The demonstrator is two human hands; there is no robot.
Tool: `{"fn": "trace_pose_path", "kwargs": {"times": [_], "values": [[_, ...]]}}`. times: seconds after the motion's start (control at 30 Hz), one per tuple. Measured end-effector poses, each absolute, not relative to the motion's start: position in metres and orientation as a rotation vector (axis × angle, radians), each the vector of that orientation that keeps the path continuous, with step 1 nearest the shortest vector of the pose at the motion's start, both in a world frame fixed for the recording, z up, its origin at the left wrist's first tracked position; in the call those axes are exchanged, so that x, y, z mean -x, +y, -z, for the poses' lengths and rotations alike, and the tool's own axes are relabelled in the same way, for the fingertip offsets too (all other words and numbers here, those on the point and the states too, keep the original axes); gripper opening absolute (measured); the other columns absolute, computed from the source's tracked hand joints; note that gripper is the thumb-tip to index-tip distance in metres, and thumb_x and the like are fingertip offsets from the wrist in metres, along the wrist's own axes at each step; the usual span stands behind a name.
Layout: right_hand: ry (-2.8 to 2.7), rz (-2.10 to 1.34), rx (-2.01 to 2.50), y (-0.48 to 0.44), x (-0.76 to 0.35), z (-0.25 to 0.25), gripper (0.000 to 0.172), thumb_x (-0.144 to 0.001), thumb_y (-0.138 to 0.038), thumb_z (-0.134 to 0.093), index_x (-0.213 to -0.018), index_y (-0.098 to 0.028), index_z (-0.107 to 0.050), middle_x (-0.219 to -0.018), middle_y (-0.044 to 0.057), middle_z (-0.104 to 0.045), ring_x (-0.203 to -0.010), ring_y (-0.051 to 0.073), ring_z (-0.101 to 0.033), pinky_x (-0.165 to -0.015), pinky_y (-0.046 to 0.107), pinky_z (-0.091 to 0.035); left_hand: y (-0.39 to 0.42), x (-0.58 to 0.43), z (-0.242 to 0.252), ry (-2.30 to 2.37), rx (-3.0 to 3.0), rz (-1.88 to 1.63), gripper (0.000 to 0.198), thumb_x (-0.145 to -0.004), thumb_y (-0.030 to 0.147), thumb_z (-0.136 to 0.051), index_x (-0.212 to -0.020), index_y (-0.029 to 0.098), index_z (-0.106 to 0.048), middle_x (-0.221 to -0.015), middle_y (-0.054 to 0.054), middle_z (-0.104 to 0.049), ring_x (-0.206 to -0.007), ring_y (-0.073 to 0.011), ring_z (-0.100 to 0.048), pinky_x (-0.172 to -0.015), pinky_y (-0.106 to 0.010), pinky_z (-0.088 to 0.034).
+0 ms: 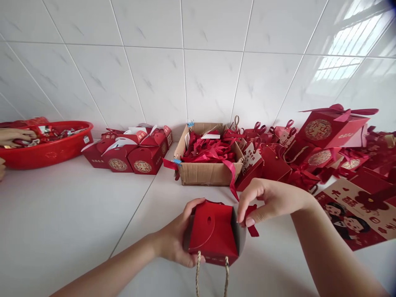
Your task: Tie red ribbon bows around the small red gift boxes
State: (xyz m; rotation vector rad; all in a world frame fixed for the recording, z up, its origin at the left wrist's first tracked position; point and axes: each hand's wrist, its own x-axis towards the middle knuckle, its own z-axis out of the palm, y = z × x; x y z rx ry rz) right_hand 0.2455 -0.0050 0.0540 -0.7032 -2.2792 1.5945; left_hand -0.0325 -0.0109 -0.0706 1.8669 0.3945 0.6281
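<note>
A red paper gift box (213,231) sits on the white table in front of me, its right side flap standing up. From its near side hangs a twisted cord handle (198,272). My left hand (175,239) is closed around the box's left side, thumb near the front and fingers toward the back. At the right flap, my right hand (274,199) pinches a short dark-red ribbon (253,230) between thumb and fingers. The inside of the box is mostly hidden by its red top flap.
Behind the box stands a cardboard box (207,174) of red ribbons. Filled-looking red boxes (145,159) are grouped left of it. A red basin (58,150) of wrapped sweets is far left, with another person's hand (15,135). Ribboned gift boxes (321,128) and a printed bag (355,222) crowd the right.
</note>
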Motion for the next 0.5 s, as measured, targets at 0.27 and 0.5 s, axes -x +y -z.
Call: {"fn": "trace_pose_path", "kwargs": {"times": [0.27,0.5], "values": [[-2.314,-1.394,0.840,-0.014,-0.243,-0.061,0.019,-0.078,-0.024,-0.069,-0.094,-0.016,-0.074,-0.079,0.005,-0.071,-0.072,0.013,-0.065,-0.066,0.024,-0.052,-0.007,0.034,0.075,0.344,-1.907,-0.641,0.112,-0.057,0.015,-0.073,-0.138,0.030,0.002,-0.129,-0.013,-0.048,-0.115,-0.0310,-0.051,-0.097,-0.052,-0.039],[-2.435,-0.972,0.664,-0.017,-0.235,-0.063,0.010,-0.081,-0.022,-0.067,-0.083,-0.017,-0.075,-0.074,0.004,-0.072,-0.076,0.013,-0.059,-0.079,0.029,-0.046,-0.009,0.032,0.075,0.373,-1.848,-0.635,0.115,-0.060,0.027,-0.077,-0.142,0.032,0.002,-0.130,-0.013,-0.045,-0.117,-0.0322,-0.049,-0.097,-0.052,-0.039]]}}
